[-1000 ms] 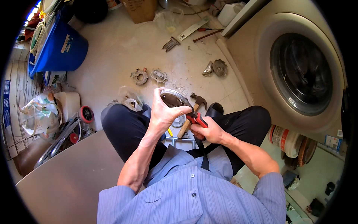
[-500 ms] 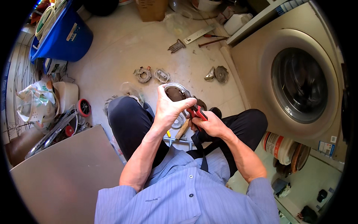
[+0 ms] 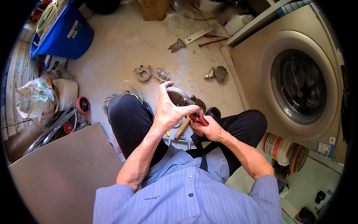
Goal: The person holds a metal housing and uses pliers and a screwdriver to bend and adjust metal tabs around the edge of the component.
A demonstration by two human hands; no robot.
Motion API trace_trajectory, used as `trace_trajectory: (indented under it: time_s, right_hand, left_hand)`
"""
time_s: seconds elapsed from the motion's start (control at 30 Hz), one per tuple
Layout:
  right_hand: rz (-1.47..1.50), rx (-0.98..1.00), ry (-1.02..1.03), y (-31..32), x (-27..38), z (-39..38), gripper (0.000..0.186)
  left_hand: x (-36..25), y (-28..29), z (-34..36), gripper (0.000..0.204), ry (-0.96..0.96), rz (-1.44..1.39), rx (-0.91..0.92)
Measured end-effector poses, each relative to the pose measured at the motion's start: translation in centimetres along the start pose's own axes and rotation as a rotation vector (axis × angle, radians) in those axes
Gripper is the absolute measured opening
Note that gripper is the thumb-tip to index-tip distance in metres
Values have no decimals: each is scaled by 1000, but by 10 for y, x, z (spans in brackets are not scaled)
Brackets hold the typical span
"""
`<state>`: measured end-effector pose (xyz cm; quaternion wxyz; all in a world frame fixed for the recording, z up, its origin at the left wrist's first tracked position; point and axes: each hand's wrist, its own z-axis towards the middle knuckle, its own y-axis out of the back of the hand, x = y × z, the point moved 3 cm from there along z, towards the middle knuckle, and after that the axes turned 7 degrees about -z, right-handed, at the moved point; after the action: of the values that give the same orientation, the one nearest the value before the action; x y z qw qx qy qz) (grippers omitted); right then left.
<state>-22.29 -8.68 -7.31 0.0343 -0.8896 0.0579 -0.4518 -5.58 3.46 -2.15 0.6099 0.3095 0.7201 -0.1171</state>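
My left hand (image 3: 166, 110) is closed around a round, cup-like metal part (image 3: 176, 98) with a silvery rim and a dark brown inside, held up between my knees. In my right hand (image 3: 210, 130) is a pair of red-handled pliers (image 3: 201, 118), gripped by the handles. Their jaws reach the right side of the rim beside my left thumb; whether they bite on it I cannot tell. Below my hands lies a wooden handle (image 3: 182, 127), its far end hidden.
Dirty metal pieces, including a ring-shaped one (image 3: 143, 73) and an oval one (image 3: 162, 74), lie on the floor ahead. A washing machine (image 3: 257, 71) stands at right, a blue tub (image 3: 76, 43) at far left. A brown panel (image 3: 67, 171) is near my left side.
The round part has shifted slightly right and tilted in my left hand. My right hand and the pliers have moved a little lower, turning slightly.
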Motion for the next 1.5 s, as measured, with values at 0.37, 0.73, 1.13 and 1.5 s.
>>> trace_trajectory:
  time_s: [0.37,0.73,1.13,1.5]
  right_hand:
    - [-255,-265,53,0,-17,6,17]
    - [-614,-717,242,12,-5,29,22]
    - [-883,-879,356,11,8,38,15]
    - [-672,-739,337,23,19,23,20]
  left_hand:
    - [13,-17,6,100,85,12,-30]
    - [24,-37,17,74,58,-245,-153]
    - [54,-40,25,67,54,-260,-303]
    - [36,-28,18,25,-32,-712,5]
